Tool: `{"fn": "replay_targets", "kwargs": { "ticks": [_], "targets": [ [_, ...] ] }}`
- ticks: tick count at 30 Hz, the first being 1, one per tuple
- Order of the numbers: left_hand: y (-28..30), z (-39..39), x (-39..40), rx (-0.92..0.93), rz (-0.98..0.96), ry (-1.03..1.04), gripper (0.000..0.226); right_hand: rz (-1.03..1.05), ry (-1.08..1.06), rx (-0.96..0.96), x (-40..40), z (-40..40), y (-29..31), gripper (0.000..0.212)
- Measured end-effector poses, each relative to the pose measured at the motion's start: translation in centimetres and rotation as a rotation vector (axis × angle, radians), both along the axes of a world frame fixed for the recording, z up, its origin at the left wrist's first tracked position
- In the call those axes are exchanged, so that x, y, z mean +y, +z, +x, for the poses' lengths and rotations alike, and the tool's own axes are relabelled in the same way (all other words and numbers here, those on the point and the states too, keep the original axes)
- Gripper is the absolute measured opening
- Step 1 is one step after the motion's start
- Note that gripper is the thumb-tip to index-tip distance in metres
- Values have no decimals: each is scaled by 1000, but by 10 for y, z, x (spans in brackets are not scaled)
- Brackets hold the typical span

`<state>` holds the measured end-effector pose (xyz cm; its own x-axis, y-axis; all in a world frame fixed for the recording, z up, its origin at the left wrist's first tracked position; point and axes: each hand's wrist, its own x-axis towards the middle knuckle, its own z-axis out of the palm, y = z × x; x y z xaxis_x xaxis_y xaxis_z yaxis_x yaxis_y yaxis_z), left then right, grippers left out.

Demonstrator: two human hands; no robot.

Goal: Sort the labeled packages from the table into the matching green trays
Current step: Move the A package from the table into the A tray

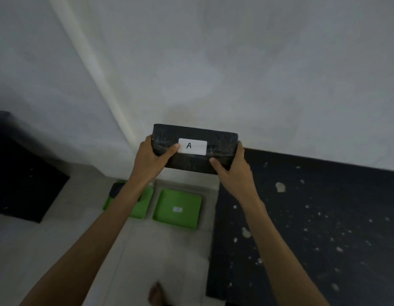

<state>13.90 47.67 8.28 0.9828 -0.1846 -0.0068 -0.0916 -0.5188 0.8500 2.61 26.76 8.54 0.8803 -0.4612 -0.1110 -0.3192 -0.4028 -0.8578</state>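
I hold a black wrapped package up in front of the wall, its white label reading "A" facing me. My left hand grips its left end and my right hand grips its right end. Below it, on the pale floor, lie two green trays. The right tray has a small white label in its middle and nothing else in it. The left tray is partly hidden by my left forearm and holds a dark package.
A black speckled table top fills the right side. A black object sits at the left. A white wall rises straight ahead. A bare foot shows at the bottom edge.
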Motion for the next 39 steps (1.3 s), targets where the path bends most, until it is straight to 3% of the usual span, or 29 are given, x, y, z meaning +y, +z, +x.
{"fn": "replay_targets", "kwargs": {
  "ticks": [7, 16, 19, 23, 32, 39],
  "targets": [
    [-83, 38, 101, 102, 130, -41, 80, 100, -40, 154, 105, 28, -85, 81],
    [-219, 88, 114, 358, 84, 5, 74, 148, -201, 310, 141, 105, -223, 84],
    [-275, 114, 110, 364, 127, 28, 69, 200, -218, 338, 136, 138, -282, 76],
    [-386, 145, 110, 335, 204, 43, 63, 212, -212, 336, 125, 178, -387, 54],
    [-675, 197, 107, 386, 260, -76, 43, 215, -277, 404, 119, 227, -672, 49],
    [-815, 224, 88, 366, 354, -193, 25, 211, -292, 491, 104, 234, -808, 48]
  ]
}}
